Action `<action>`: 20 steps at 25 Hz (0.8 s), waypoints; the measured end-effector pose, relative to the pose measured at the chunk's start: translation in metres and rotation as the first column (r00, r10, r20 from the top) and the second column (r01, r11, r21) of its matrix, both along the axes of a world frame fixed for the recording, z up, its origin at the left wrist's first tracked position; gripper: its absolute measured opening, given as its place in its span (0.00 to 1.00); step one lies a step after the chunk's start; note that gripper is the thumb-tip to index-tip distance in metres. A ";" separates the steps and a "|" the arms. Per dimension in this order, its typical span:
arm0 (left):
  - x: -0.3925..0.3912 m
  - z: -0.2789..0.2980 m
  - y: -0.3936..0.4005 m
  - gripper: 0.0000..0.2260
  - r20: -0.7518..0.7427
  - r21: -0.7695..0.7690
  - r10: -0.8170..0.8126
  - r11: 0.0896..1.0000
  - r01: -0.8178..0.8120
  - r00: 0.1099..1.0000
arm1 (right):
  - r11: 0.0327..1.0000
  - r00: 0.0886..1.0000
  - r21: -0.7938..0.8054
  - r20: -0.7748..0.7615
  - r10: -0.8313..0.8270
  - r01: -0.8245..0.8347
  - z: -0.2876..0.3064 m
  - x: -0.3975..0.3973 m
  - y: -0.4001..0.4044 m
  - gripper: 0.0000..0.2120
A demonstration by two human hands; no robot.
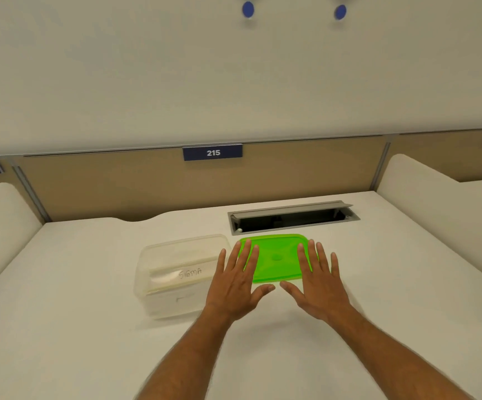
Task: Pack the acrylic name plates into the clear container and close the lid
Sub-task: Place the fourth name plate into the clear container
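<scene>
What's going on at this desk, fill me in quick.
A person is packing name plates into a clear container on a white desk. A plate marked "SIGMA" already lies inside, and the container stands open. Its green lid lies flat on the desk just right of it. Both hands are spread over the lid, left hand at its left edge, right hand at its right, straight fingers, gripping nothing yet. Closing remains.
</scene>
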State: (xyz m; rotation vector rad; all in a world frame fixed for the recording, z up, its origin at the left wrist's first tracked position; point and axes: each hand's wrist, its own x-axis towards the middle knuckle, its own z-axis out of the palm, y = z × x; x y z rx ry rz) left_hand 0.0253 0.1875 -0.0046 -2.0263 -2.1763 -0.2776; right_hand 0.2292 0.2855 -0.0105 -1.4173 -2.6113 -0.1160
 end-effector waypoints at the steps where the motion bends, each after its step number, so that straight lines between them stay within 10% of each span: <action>1: 0.011 -0.001 0.005 0.40 -0.003 -0.009 -0.025 1.000 0.025 1.000 | 0.999 0.999 -0.007 0.004 -0.032 0.032 -0.001 0.013 0.003 0.47; 12: 0.117 -0.019 0.043 0.38 0.259 -0.140 -0.151 0.971 0.192 0.954 | 0.942 0.960 -0.207 -0.034 -0.277 0.265 -0.023 0.110 0.012 0.46; 20: 0.183 -0.033 0.045 0.45 0.800 -0.371 0.194 0.903 0.214 0.567 | 0.819 0.861 -0.463 -0.199 -0.468 0.339 -0.024 0.132 0.010 0.25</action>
